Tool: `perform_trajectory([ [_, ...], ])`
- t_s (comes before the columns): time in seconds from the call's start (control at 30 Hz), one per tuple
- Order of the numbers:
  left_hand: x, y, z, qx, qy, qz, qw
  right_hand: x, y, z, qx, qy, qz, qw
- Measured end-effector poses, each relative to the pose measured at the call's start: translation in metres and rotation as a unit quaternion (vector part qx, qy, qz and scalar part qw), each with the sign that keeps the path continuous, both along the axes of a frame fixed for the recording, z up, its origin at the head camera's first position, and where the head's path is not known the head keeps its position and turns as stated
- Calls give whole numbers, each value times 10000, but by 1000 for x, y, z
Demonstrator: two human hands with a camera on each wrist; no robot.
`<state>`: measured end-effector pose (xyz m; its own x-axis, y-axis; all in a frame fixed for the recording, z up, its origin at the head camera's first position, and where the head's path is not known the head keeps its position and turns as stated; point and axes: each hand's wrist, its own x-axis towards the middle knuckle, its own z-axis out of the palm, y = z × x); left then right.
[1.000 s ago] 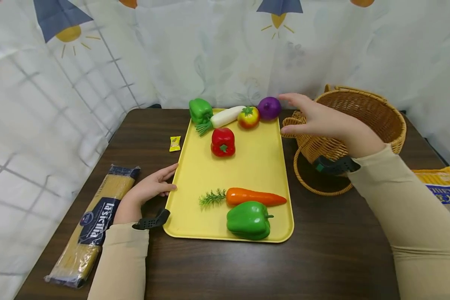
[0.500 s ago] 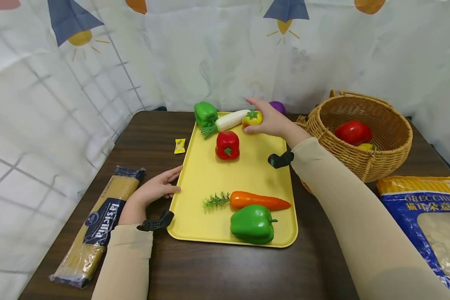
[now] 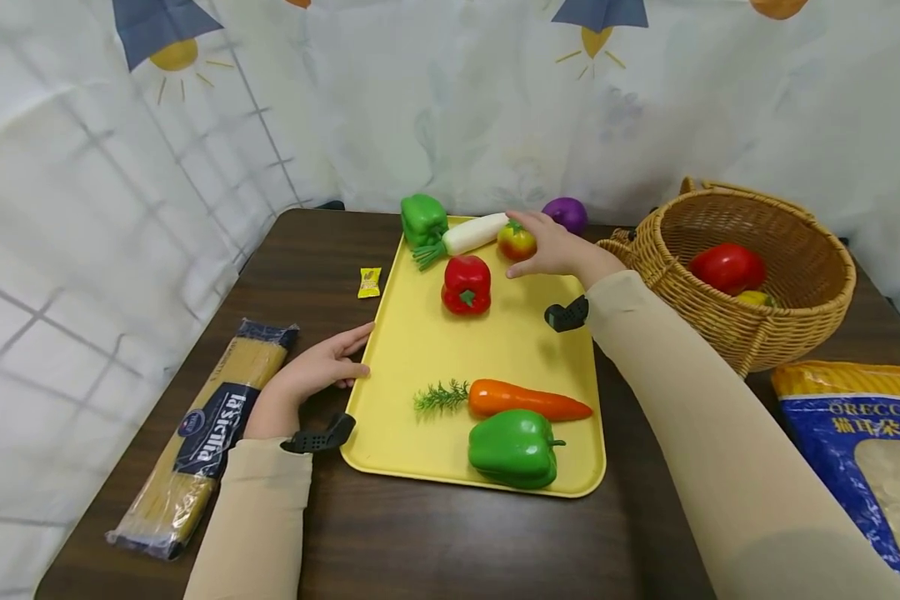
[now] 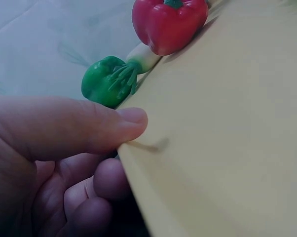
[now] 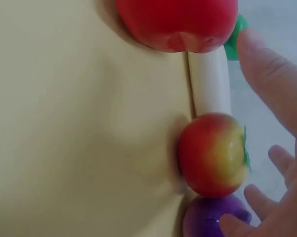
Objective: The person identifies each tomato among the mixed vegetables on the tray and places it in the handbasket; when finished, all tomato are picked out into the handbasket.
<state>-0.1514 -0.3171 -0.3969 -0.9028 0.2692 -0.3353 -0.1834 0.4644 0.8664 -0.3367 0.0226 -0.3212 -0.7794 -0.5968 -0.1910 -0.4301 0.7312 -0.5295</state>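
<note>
My left hand (image 3: 317, 371) holds the left rim of a yellow tray (image 3: 420, 350), its thumb on the edge and its other fingers curled below in the left wrist view. With fingers spread, my right hand (image 3: 558, 247) hovers around a red-yellow tomato (image 3: 513, 243) at the tray's far end. A gap shows between hand and tomato (image 5: 212, 153) in the right wrist view. Beside the tomato lie a purple onion (image 3: 567, 214) and a white radish (image 3: 476, 234). A red bell pepper (image 3: 466, 286) and a green bell pepper (image 3: 423, 219) stand to the left.
Nearer on the tray lie a carrot (image 3: 528, 400) and another green bell pepper (image 3: 513, 450). To the right stands a wicker basket (image 3: 802, 327) with a red item (image 3: 727, 268) inside. A pasta bag (image 3: 870, 417), spaghetti pack (image 3: 210, 433) and yellow sachet (image 3: 370, 282) flank the tray.
My right hand has moved left, from between the onion and the basket to the tomato. The left hand stays at the tray's rim. The head view has shifted slightly.
</note>
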Motion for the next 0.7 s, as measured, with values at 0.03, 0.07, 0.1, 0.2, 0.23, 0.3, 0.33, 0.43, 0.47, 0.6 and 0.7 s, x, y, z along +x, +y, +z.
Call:
perform_trajectory([
  [0.03,0,0,0,6,5,6,10000,-1,0,-1,16,9,-26,10000],
  [0.07,0,0,1,8,10,12,10000,-1,0,-2,35,11,-54,10000],
  [0.1,1,-1,1,13,19,5,10000,-2,-1,-3,41,6,-78,10000],
  [0.2,1,-1,1,14,10,13,10000,-5,-2,-6,97,-23,-177,9998],
  [0.23,1,-1,1,15,6,7,10000,-5,-2,-6,123,-10,-212,9997],
  [0.3,1,-1,1,21,2,7,10000,-6,-2,-7,154,22,-262,9995],
  [0.33,1,0,1,19,3,12,10000,-7,-2,-8,178,27,-297,9994],
  [0.43,0,1,2,37,40,17,10000,-7,-2,-8,269,10,-408,9988],
  [0.47,0,1,2,45,56,18,10000,-8,-2,-9,311,-9,-450,9985],
  [0.6,1,1,3,94,77,20,9999,-8,-1,-11,419,-69,-568,9975],
  [0.7,2,1,1,84,31,19,10000,-8,-1,-14,403,-126,-628,9971],
])
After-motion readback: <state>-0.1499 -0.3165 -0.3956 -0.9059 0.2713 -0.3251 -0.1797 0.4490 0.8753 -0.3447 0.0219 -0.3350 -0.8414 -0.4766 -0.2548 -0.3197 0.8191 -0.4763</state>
